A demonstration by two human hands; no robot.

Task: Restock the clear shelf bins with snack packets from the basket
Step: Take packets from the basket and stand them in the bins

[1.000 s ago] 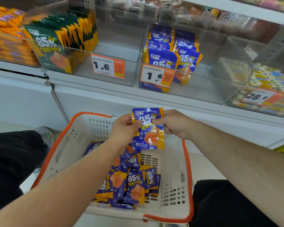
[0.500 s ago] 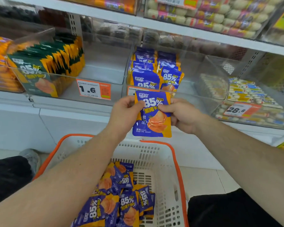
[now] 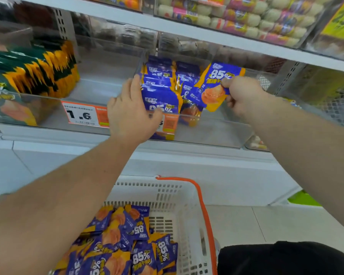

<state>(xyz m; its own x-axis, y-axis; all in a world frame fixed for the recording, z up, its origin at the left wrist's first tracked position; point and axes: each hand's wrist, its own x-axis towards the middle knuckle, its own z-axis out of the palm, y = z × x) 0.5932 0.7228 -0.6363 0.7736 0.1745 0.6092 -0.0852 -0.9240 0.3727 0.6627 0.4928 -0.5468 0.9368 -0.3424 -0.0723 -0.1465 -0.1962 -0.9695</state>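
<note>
On the shelf, green packets (image 3: 28, 76) flank the clear bin (image 3: 216, 133).

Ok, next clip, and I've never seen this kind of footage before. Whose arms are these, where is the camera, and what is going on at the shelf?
There is no machine here. A person wears a wide-angle camera on the head, so you look forward and down along their own bare arms.

The right hand pinches one blue snack packet by its edge and holds it tilted over the clear shelf bin. The left hand rests against the blue packets in the bin, thumb on the front one, as if steadying that row.

Below, a white basket with an orange rim holds more of the same packets. To the left, a neighbouring bin holds green packets, with a price tag reading 1.6.
</note>
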